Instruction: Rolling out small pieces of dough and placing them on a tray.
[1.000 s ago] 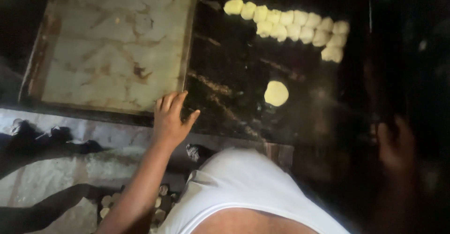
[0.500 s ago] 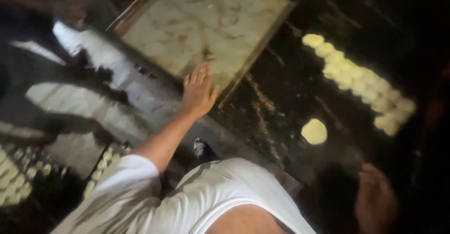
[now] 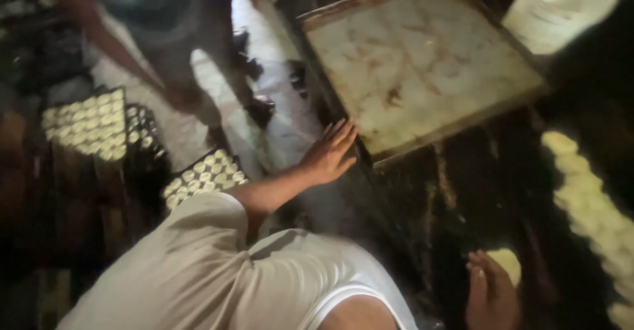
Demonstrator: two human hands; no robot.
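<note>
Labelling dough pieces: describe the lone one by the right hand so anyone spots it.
On the dark worktop, below the large flat metal baking tray, the right hand touches one pale round dough piece. It lies alone, apart from the long dough row at right.

1. Room was dim; a pale floor strip caught light.
2. A dark worktable filled the right side.
3. Dark racks holding filled trays stood at left.
4. A white bucket sat at upper right.
</note>
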